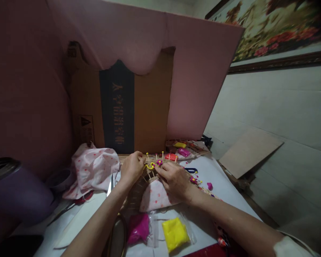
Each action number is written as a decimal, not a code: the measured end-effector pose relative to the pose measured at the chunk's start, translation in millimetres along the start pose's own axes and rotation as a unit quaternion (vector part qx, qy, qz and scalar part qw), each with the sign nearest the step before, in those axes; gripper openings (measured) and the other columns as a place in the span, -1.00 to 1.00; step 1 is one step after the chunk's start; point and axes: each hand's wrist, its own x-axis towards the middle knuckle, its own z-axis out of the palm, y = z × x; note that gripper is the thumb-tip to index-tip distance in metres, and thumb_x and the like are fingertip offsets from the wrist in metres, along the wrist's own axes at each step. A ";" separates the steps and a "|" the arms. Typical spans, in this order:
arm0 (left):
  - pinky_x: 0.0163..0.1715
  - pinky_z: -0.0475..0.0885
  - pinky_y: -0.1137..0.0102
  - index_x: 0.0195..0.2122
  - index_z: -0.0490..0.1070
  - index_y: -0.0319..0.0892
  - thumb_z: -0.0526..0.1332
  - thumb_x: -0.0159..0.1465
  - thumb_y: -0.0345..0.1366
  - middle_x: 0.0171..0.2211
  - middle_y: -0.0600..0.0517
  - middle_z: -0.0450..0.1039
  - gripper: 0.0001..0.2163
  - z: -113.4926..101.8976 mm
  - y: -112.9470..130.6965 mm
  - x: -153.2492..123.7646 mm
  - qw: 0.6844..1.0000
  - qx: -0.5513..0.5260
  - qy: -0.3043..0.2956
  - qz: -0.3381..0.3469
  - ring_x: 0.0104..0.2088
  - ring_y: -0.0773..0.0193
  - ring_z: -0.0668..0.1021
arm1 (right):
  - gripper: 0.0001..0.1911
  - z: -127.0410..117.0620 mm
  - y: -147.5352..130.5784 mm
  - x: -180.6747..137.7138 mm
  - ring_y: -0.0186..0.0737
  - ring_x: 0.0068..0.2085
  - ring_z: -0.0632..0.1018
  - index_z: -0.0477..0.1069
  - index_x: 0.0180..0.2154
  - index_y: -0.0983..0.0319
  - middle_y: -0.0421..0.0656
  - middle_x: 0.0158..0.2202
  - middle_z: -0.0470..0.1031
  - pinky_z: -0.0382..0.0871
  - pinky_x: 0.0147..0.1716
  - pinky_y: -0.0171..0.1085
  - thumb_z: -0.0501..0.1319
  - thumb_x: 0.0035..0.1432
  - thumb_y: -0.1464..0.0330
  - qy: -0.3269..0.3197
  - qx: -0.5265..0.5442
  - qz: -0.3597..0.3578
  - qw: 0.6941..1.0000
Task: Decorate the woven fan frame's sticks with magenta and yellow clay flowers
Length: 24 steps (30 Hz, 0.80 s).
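My left hand (pixel 132 167) is closed in a pinch on a thin yellow clay strip (pixel 150 166) at the rim of a small woven craft piece (pixel 147 178) with upright sticks. My right hand (pixel 173 180) rests on the same piece, fingers curled, its fingertips by a small magenta clay flower (pixel 159 162) on the rim. A pink dotted fabric lining (pixel 156 196) hangs from the craft piece below my right hand.
Bags of magenta clay (pixel 138 228) and yellow clay (pixel 174 233) lie near me. Dotted cloth (pixel 93 169), scissors (pixel 111 185) and a purple vessel (pixel 13 192) sit left. More clay packs (pixel 179 150) lie behind. A cardboard backdrop (pixel 123 107) stands ahead.
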 end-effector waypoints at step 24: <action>-0.39 0.27 0.38 -0.17 0.46 -0.13 0.11 0.17 -0.22 -0.24 -0.11 0.55 -0.75 -0.1 0.6 -0.7 1.000 0.004 0.003 0.003 -0.22 0.08 0.53 | -0.72 -3.2 -4.7 8.6 -0.14 -0.26 0.37 0.37 -0.08 0.23 -0.06 -0.27 0.43 0.20 -0.33 -0.26 0.13 0.14 0.44 -0.019 -0.028 0.006 0.999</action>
